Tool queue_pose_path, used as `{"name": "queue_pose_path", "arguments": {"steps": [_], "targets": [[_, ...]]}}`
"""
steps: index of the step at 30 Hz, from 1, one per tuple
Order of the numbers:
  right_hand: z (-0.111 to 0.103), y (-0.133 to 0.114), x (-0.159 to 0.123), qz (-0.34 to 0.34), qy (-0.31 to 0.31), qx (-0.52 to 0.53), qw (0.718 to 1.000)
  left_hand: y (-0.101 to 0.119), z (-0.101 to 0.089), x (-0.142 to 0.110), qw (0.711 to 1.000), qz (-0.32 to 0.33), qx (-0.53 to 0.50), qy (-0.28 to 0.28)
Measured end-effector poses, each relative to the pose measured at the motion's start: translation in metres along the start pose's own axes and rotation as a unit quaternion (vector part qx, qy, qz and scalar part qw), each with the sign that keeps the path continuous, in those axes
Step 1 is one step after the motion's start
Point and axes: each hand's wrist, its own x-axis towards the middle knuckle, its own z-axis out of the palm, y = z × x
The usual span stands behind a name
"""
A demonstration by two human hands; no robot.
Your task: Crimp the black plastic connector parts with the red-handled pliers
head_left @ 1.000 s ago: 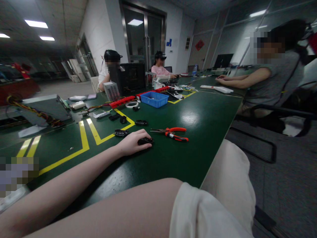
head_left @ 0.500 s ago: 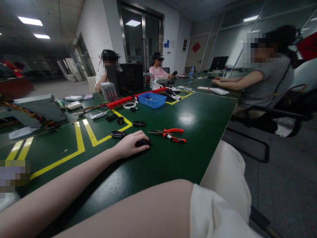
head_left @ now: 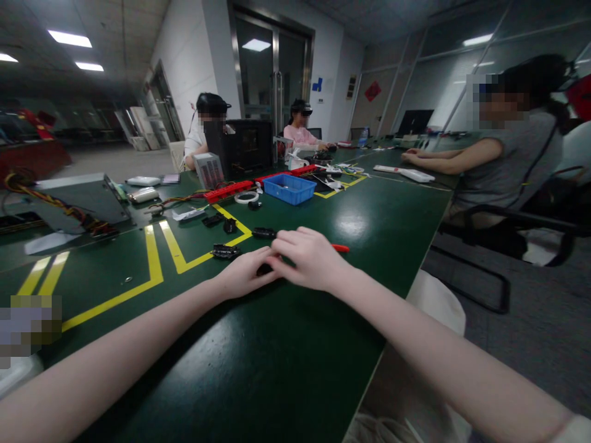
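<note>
My left hand [head_left: 252, 271] rests on the green table [head_left: 318, 344], its fingers closed around a small black plastic part [head_left: 265, 269]. Over that part's right end curls my right hand [head_left: 307, 255]; its thumb and fingers pinch there, hiding most of the part. Behind the right hand lie the pliers, with only a red handle [head_left: 340, 248] showing. Two similar black parts are close by: one [head_left: 226, 251] left of my left hand, another [head_left: 264, 232] just beyond my fingers.
Farther back are a blue bin [head_left: 290, 188], a white tape roll [head_left: 246, 197], a red strip [head_left: 229, 191] and more black pieces [head_left: 229, 225]. Metal power supply boxes [head_left: 83, 200] with cables stand left. Yellow tape marks the tabletop. Several people sit around the table.
My right hand has come in from the right to meet my left hand at the black part, covering most of the pliers. The left hand has stayed on the part.
</note>
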Motion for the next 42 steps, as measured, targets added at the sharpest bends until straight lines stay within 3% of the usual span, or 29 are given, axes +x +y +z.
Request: {"name": "queue_pose_path", "arguments": {"steps": [3,5,8,11,14,18,22,26,31,35,42], "targets": [[0.005,0.053,-0.052,0.14,-0.063,-0.034,0.988,0.0,-0.004,0.001,0.997,-0.009,0.063,-0.053],[0.012,0.069,-0.078,0.206,-0.097,-0.035,0.973,0.0,-0.006,0.002,0.993,-0.013,0.09,-0.07],[0.021,0.072,-0.093,0.265,-0.127,-0.018,0.956,0.0,-0.007,0.003,0.992,-0.002,0.094,-0.083],[0.022,0.066,-0.088,0.284,-0.127,-0.034,0.95,0.001,-0.007,0.003,0.992,-0.001,0.088,-0.087],[0.017,0.066,-0.078,0.256,-0.13,-0.067,0.956,0.0,-0.007,0.004,0.994,-0.008,0.075,-0.079],[0.011,0.082,-0.064,0.165,-0.117,-0.121,0.972,-0.002,-0.008,0.004,0.995,-0.012,0.062,-0.076],[0.02,0.098,-0.043,0.089,-0.111,-0.153,0.978,-0.004,-0.008,0.003,0.996,-0.004,0.069,-0.052],[0.043,0.103,-0.034,0.122,-0.036,-0.202,0.971,-0.004,-0.008,0.003,0.994,0.0,0.101,-0.042],[0.053,0.106,-0.044,0.156,0.028,-0.132,0.979,-0.006,-0.007,0.003,0.995,0.006,0.095,-0.043],[0.047,0.104,-0.049,0.113,0.022,-0.069,0.991,-0.011,-0.008,0.003,0.997,0.016,0.068,-0.014],[0.046,0.094,-0.045,0.052,-0.028,-0.071,0.996,-0.013,-0.009,0.005,0.999,0.017,0.04,-0.002]]}}
